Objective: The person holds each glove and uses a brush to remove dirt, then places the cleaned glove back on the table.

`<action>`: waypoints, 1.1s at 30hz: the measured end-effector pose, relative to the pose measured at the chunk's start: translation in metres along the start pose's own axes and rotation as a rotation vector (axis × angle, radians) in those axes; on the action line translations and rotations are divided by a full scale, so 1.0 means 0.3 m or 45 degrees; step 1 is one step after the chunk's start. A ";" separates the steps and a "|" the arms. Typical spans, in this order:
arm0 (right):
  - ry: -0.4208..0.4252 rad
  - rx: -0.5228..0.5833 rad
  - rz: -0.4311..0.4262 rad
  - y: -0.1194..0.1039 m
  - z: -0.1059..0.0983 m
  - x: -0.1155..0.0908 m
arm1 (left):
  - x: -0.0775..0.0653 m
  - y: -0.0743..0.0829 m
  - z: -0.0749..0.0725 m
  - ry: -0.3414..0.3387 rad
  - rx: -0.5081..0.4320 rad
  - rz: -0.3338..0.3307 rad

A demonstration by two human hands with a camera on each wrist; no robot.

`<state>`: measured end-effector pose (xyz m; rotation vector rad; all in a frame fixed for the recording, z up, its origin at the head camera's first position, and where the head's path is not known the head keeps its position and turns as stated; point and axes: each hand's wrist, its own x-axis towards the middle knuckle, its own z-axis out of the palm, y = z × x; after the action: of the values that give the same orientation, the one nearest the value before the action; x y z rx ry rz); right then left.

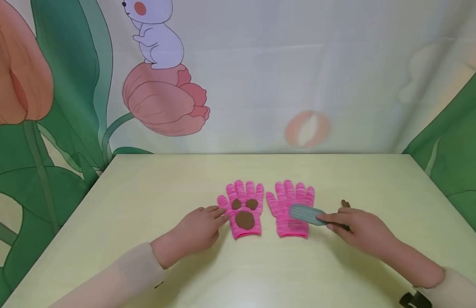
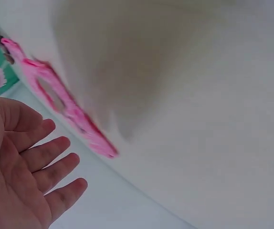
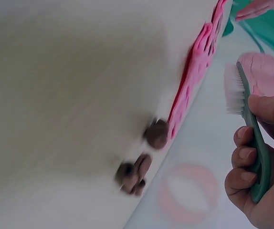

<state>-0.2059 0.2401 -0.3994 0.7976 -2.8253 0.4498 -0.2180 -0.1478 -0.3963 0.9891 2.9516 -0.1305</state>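
My right hand (image 1: 363, 229) grips a green brush (image 1: 307, 214) by its handle; white bristles (image 3: 234, 89) show in the right wrist view. In the head view the brush head overlaps the right pink glove (image 1: 292, 194), and whether it touches cannot be told. A faint darker mark shows on that glove below the brush. Round brown patches (image 1: 245, 220) mark the left pink glove (image 1: 241, 192). Beside its thumb is my left hand (image 1: 197, 229), with loosely bent fingers and nothing held; the left wrist view shows the bare palm (image 2: 20, 176).
Small brown lumps (image 3: 156, 133) lie on the table beyond my right hand, partly hidden by it in the head view. The pale table (image 1: 176, 179) ends at a printed curtain (image 1: 253, 94) with tulips and a white animal.
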 end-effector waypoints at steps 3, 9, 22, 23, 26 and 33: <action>-0.008 0.002 -0.079 -0.053 0.023 0.069 | -0.041 -0.040 0.019 -0.023 -0.022 -0.040; -0.128 0.183 -0.033 -0.134 0.095 0.208 | -0.035 -0.055 0.034 -0.065 -0.040 0.002; -0.261 0.099 -0.113 -0.260 0.196 0.439 | 0.042 -0.083 0.079 -0.091 -0.154 0.021; -0.280 0.112 -0.106 -0.258 0.201 0.445 | 0.045 -0.085 0.080 -0.096 -0.165 0.019; -0.288 0.128 -0.134 -0.235 0.210 0.459 | 0.054 -0.086 0.079 -0.113 -0.191 0.011; -0.302 0.084 -0.156 -0.168 0.186 0.475 | 0.063 -0.083 0.071 -0.149 -0.217 -0.032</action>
<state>-0.3035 0.1121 -0.4051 1.0978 -2.9653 0.4592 -0.2481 -0.1583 -0.4165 0.8906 2.8132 0.0602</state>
